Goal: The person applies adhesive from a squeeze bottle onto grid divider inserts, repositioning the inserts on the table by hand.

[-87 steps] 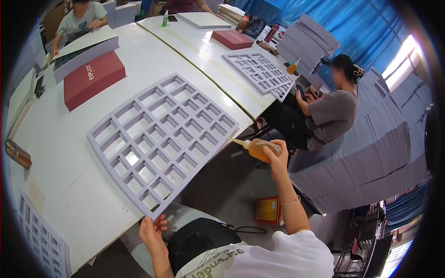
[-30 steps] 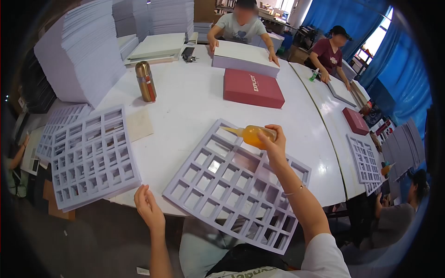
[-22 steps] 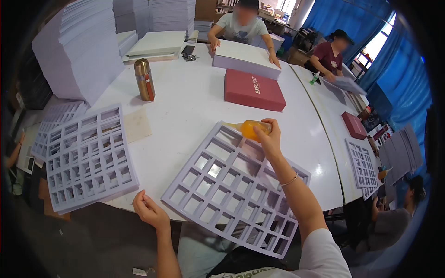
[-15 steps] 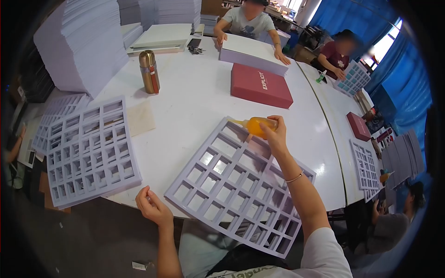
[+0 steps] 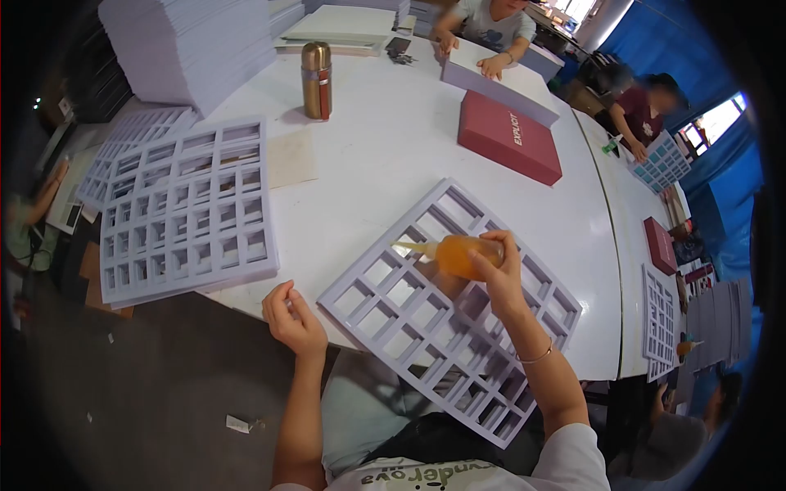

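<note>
My right hand (image 5: 503, 278) is wrapped around a squeeze bottle of amber glue (image 5: 463, 257), tilted on its side with its narrow nozzle pointing left. Beneath the bottle lies a pale lilac grid tray (image 5: 391, 342) with many rectangular openings, overhanging the table's near edge toward my lap. The nozzle tip is over the tray's upper left part; whether it touches a bar I cannot tell. Left of the tray, by the table edge, my left hand (image 5: 293, 321) has its fingers curled in, with nothing visible in them.
More grid trays (image 5: 192, 270) lie stacked on the left. A metal thermos (image 5: 317, 82), a red box (image 5: 509, 137) and a tall stack of sheets (image 5: 184, 53) stand on the white table (image 5: 360, 155). Across it, a person's hands (image 5: 494, 65) rest on a pale box; another person holds a grid panel (image 5: 661, 164).
The glue bottle has moved from the tray's far corner down along its left side, nearer to me. My left hand's fingers have curled in further. The view has shifted.
</note>
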### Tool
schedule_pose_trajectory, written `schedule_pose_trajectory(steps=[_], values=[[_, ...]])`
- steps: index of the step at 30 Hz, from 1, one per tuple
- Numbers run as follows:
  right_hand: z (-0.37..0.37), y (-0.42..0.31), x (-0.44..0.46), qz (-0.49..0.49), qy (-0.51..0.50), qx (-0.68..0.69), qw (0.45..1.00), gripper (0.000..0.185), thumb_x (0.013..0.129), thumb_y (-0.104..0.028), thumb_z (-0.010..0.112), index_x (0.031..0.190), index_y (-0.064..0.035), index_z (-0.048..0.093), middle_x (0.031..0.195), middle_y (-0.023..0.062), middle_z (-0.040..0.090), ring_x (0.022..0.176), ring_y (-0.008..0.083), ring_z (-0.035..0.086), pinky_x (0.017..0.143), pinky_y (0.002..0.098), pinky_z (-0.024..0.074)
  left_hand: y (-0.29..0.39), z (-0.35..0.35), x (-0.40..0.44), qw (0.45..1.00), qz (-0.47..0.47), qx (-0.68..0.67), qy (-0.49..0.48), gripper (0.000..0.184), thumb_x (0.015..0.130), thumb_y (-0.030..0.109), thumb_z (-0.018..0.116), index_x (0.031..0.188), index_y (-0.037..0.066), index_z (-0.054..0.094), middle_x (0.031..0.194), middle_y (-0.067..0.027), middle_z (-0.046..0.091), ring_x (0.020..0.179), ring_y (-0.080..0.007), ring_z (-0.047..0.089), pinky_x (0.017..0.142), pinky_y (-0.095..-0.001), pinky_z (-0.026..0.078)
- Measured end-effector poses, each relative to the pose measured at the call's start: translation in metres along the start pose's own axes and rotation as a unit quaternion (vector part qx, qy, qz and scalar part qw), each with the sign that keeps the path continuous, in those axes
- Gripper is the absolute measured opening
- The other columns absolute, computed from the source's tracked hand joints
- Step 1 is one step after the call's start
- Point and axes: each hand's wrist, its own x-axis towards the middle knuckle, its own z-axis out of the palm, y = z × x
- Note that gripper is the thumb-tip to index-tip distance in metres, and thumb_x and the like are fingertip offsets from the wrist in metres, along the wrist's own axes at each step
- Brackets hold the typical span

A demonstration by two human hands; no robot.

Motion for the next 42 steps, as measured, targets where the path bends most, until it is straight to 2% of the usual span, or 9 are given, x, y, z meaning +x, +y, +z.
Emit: schedule_pose_trajectory(steps=[8,11,13,15,18,22,28,36,42], values=[[0.049,-0.012,-0.054,0.005,-0.096,-0.007,0.995,0.033,0.082,-0.009,0.071,0.107,-0.0050,0.049,0.100,0.0069,0.058,0.093,0.0133,0.056,0.080,0.0272,0.0476,-0.001,0.000,0.001,1.000,0.016,0.003,0.004,0.014,0.090,0.003,0.052,0.099,-0.001,0.062,0.095,-0.0100,0.062,0.082,-0.0227,0.055,0.058,-0.0301,0.041],[0.043,-0.015,-0.058,0.108,-0.127,0.073,0.983,0.035,0.082,-0.010,0.072,0.109,-0.0055,0.049,0.101,0.0070,0.059,0.095,0.0144,0.056,0.081,0.0272,0.0470,0.002,-0.001,0.000,1.000,0.010,0.003,0.005,0.014,0.091,0.003,0.052,0.099,-0.001,0.062,0.095,-0.0100,0.061,0.081,-0.0226,0.055,0.057,-0.0298,0.041],[0.019,-0.026,-0.052,0.163,-0.064,0.176,0.969,0.036,0.082,-0.011,0.071,0.110,-0.0064,0.049,0.101,0.0073,0.059,0.093,0.0167,0.059,0.082,0.0298,0.0494,0.000,-0.001,-0.001,1.000,0.009,-0.002,0.008,0.013,0.092,0.003,0.052,0.099,-0.001,0.062,0.095,-0.0100,0.061,0.079,-0.0223,0.055,0.057,-0.0296,0.041],[-0.019,-0.019,-0.036,0.093,0.019,0.176,0.980,0.036,0.082,-0.013,0.071,0.109,-0.0063,0.049,0.100,0.0086,0.059,0.089,0.0182,0.060,0.074,0.0310,0.0525,-0.002,0.001,-0.002,1.000,0.004,-0.007,0.007,0.013,0.093,0.004,0.052,0.100,-0.001,0.062,0.095,-0.0102,0.060,0.076,-0.0212,0.055,0.056,-0.0290,0.041],[-0.084,-0.014,-0.011,0.060,0.142,0.085,0.984,0.038,0.082,-0.017,0.072,0.109,-0.0052,0.048,0.101,0.0114,0.059,0.086,0.0198,0.062,0.058,0.0295,0.0534,-0.003,0.002,-0.004,1.000,-0.006,-0.024,0.007,0.014,0.095,0.006,0.051,0.101,-0.002,0.061,0.096,-0.0098,0.060,0.077,-0.0198,0.055,0.056,-0.0282,0.040],[-0.129,-0.007,0.012,0.028,0.195,0.004,0.980,0.042,0.080,-0.018,0.074,0.111,-0.0046,0.049,0.101,0.0114,0.058,0.087,0.0180,0.061,0.057,0.0269,0.0532,-0.001,0.002,-0.003,1.000,0.008,-0.006,0.007,0.015,0.096,0.006,0.050,0.101,-0.002,0.061,0.097,-0.0091,0.059,0.079,-0.0182,0.055,0.058,-0.0278,0.040],[-0.143,0.005,0.023,0.035,0.166,-0.064,0.983,0.039,0.081,-0.016,0.072,0.109,-0.0036,0.049,0.102,0.0113,0.057,0.087,0.0175,0.061,0.062,0.0288,0.0548,-0.004,0.002,-0.006,1.000,-0.001,-0.010,0.004,0.015,0.096,0.006,0.050,0.102,-0.002,0.061,0.096,-0.0083,0.060,0.080,-0.0179,0.054,0.060,-0.0284,0.040],[-0.112,0.000,-0.021,0.017,0.076,-0.025,0.997,0.033,0.081,-0.012,0.070,0.106,-0.0038,0.049,0.098,0.0087,0.057,0.090,0.0149,0.057,0.075,0.0278,0.0508,-0.006,0.004,-0.005,1.000,-0.005,-0.010,0.007,0.014,0.095,0.008,0.052,0.101,0.000,0.061,0.096,-0.0061,0.062,0.080,-0.0142,0.054,0.064,-0.0267,0.038],[-0.072,-0.008,-0.068,0.035,0.009,-0.035,0.999,0.034,0.082,-0.014,0.072,0.105,-0.0040,0.049,0.097,0.0080,0.058,0.091,0.0142,0.056,0.078,0.0282,0.0479,-0.002,0.004,-0.003,1.000,0.005,0.001,0.004,0.013,0.094,0.004,0.052,0.100,-0.001,0.062,0.096,-0.0085,0.060,0.080,-0.0194,0.056,0.061,-0.0290,0.042]])
